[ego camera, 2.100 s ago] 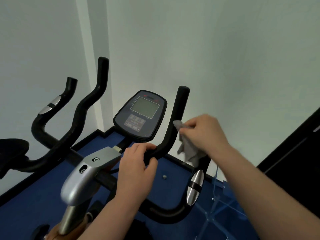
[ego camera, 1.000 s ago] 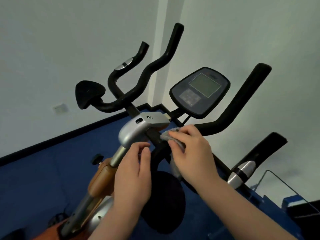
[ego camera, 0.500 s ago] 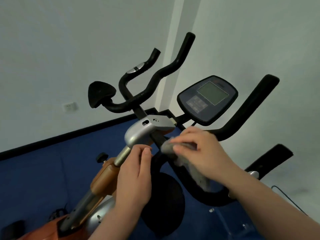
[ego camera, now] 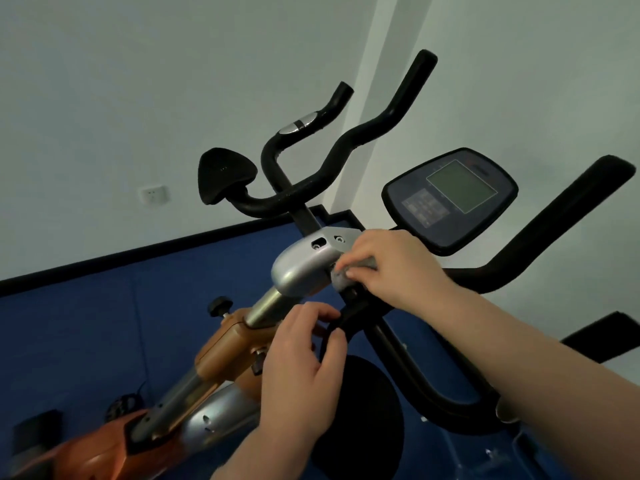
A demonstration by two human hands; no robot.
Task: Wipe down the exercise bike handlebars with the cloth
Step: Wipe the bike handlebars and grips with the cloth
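The exercise bike's black handlebars [ego camera: 377, 129] spread left and right from a silver clamp housing [ego camera: 301, 268] at the centre. My right hand [ego camera: 391, 265] grips a bunched grey cloth [ego camera: 341, 277] and presses it against the bar right beside the housing; most of the cloth is hidden under my fingers. My left hand [ego camera: 304, 362] sits just below, its fingers and thumb curled round the black bar where it bends down. The right handlebar arm [ego camera: 554, 230] rises toward the upper right.
A dark console with a grey screen [ego camera: 450, 199] stands behind my right hand. A black elbow pad [ego camera: 225, 174] sits on the left bar. The orange and silver bike frame [ego camera: 214, 355] slopes to the lower left over a blue floor [ego camera: 104, 313]. White walls stand close behind.
My right hand has slid the cloth from the right upright bar inward to the centre next to the silver housing. My left hand has shifted lower on the bar. The view has swung left.
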